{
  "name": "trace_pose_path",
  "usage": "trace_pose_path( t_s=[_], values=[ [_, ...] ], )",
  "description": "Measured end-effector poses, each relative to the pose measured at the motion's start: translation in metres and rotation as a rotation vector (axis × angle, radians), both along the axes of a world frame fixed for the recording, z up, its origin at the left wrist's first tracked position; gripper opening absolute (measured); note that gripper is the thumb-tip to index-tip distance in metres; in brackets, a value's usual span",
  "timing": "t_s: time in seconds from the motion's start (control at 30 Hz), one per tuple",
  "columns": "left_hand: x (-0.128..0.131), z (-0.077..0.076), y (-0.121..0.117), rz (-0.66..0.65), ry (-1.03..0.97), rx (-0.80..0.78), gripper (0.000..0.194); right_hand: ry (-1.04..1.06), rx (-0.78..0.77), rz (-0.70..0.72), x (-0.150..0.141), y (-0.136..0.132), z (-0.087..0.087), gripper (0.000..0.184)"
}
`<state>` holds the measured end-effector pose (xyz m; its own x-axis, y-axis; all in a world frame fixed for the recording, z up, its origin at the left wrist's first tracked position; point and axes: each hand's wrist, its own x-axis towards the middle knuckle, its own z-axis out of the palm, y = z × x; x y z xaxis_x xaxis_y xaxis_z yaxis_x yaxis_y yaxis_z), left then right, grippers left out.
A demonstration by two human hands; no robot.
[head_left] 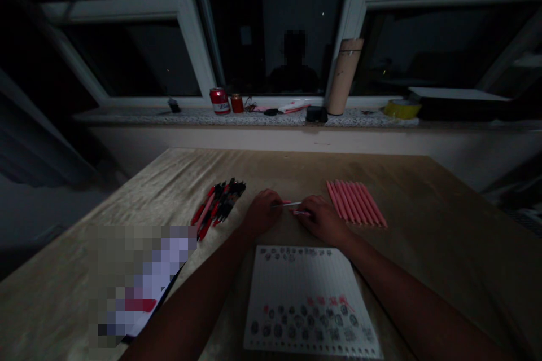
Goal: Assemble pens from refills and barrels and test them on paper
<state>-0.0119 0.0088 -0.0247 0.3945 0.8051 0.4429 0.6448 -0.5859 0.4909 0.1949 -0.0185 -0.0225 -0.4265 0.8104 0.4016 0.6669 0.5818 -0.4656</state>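
Observation:
Both hands are close together over the middle of the table. My left hand [266, 207] is closed, its fingertips on one end of a thin pale rod [293, 204] that looks like a pen refill. A bit of pink shows by those fingertips. My right hand [320, 215] is curled at the rod's other end, and a small pink-and-dark pen part [302, 212] sticks out from its fingers. Left of the hands lies a loose pile of red, pink and black pens [217, 203]. Several pink pen barrels [356, 203] lie in a neat row on the right.
A lined notepad [302, 276] with black and red scribbles lies between my forearms. A phone-like slab with a blurred bright screen [156, 276] is at the left of the table [423, 271]. A can [219, 101], a jar [237, 103], a tube [345, 76] and yellow tape [402, 109] stand on the windowsill.

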Motion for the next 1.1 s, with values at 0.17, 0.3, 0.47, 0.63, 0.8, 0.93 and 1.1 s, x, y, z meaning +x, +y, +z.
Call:
trace_pose_path(
  t_s=[0.17,0.3,0.47,0.63,0.8,0.93,1.1],
  values=[
    [-0.0008,0.0006,-0.0008,-0.006,0.003,-0.006,0.009,0.0,-0.008,-0.002,0.0006,0.0005,-0.0006,0.016],
    [-0.0011,0.0017,-0.0015,-0.015,-0.008,-0.007,0.009,0.001,-0.008,-0.012,0.0006,0.0007,-0.0015,0.016],
    [-0.0009,-0.0013,0.0006,-0.014,-0.004,0.009,0.008,-0.003,-0.003,-0.008,0.0005,0.0004,-0.0002,0.015],
    [-0.0018,-0.0031,0.0009,-0.012,-0.016,0.013,0.007,0.005,-0.003,0.0,0.0005,-0.0002,0.0008,0.015],
    [-0.0018,-0.0007,0.0002,-0.013,-0.001,0.005,0.009,0.002,-0.004,-0.007,0.0009,-0.001,0.0011,0.016],
    [-0.0016,-0.0024,0.0013,-0.019,-0.004,0.015,0.009,0.0,-0.007,-0.011,0.0009,-0.0012,0.0015,0.015],
    [-0.0022,-0.0034,0.0017,-0.008,0.011,-0.002,0.008,0.004,-0.007,-0.007,0.0009,-0.0001,0.0002,0.017]
  ],
)
